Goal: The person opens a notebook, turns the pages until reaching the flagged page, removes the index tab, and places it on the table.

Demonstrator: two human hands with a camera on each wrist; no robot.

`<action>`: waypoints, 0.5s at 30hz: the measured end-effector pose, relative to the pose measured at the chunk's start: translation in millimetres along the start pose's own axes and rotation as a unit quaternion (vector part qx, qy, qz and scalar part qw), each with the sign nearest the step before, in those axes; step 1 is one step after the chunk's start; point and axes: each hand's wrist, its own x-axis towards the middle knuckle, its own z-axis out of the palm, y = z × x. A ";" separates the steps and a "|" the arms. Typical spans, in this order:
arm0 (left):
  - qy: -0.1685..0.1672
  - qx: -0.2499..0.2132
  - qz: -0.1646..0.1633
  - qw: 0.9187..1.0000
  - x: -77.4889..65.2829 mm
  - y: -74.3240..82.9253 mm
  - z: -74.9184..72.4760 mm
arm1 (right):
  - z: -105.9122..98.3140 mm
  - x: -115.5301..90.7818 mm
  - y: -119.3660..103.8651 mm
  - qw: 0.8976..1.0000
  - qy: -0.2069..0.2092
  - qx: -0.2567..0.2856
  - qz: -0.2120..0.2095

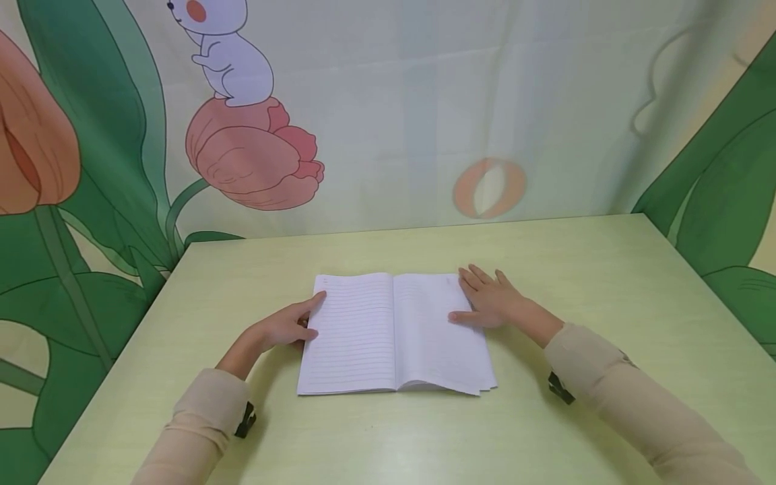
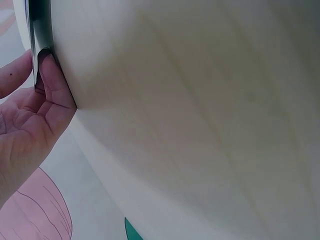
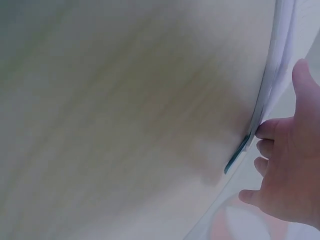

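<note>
An open notebook (image 1: 351, 343) with white lined pages lies on the pale table, its spine running away from me. My left hand (image 1: 287, 325) grips its left edge. In the left wrist view, the curled fingers of that hand (image 2: 35, 117) are tucked at the dark cover (image 2: 42, 25), with a digit on the other side. On the upper right part of the notebook rests my right hand (image 1: 492, 300), fingers extended and thumb stretched over the right page. The right wrist view shows this hand (image 3: 292, 160) beside the stacked page edges (image 3: 272, 70). The right page's near edge bulges up slightly.
The light wood-grain table (image 1: 388, 444) spreads around the notebook. Behind it hangs a curtain (image 1: 388, 135) printed with flowers, leaves and a white animal. Beige sleeves (image 1: 606, 377) cover both forearms, and a dark strap piece (image 1: 245, 421) shows under the left cuff.
</note>
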 end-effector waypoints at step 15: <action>0.001 -0.004 0.000 1.000 1.4 -1.6 0.5 | 6.2 -15.0 -22.8 0.999 0.002 0.000 -0.049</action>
